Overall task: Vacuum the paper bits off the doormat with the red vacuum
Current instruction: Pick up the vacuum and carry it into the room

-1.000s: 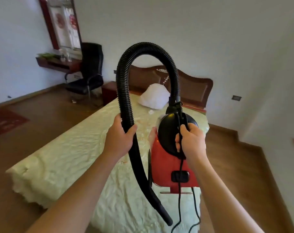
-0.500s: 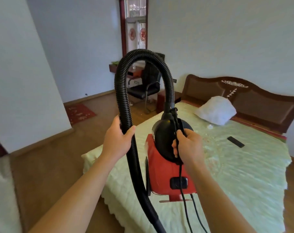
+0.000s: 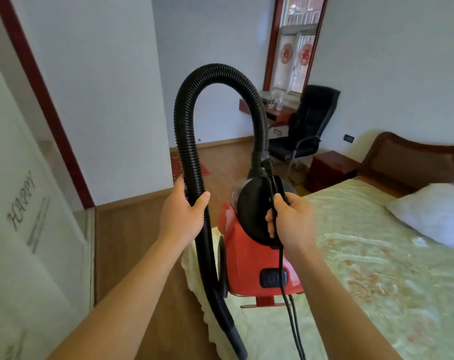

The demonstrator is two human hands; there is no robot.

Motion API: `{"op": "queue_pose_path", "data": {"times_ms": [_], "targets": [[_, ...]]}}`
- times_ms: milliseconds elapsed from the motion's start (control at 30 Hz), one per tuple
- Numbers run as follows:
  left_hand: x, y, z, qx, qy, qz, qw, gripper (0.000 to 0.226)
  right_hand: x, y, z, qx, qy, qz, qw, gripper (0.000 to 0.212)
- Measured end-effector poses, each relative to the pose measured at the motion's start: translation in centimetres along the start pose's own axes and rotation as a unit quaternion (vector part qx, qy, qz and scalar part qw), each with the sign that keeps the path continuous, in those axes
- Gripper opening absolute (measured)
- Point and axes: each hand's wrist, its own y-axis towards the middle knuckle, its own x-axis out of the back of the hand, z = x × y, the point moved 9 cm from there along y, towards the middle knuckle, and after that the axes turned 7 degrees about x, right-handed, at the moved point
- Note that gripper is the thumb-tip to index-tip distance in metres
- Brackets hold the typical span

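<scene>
Both hands are carrying the red vacuum (image 3: 249, 258) in the air, over the near corner of the bed (image 3: 363, 276). Our left hand (image 3: 183, 215) is closing fully round the hose (image 3: 192, 157), and our right hand (image 3: 289, 224) is wrapping the black handle with the cord (image 3: 288, 305) pinched under it. Far across the floor (image 3: 137, 242), by the wall, we are seeing a red doormat (image 3: 177, 163), mostly hidden behind the hose; paper bits on it are too small to tell. We are judging this a carrying step: keeping the body level, keeping the nozzle (image 3: 237, 341) off the bedding, and minding the dangling cord underfoot while walking over.
</scene>
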Motion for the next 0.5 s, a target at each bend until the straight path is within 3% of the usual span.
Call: {"op": "queue_pose_path", "data": {"times_ms": [267,500], "targets": [[1.9,9.9,2.5,0.020,0.017,-0.072,0.997,0.040,-9.4,11.0,-2.6,0.009,0.035,0.064,0.997,0.034],[2.3,18.8,5.1,0.056,0.013,-0.121,0.991,0.050,-16.7,20.2,-3.7,0.009,0.044,0.119,0.992,0.036]]}}
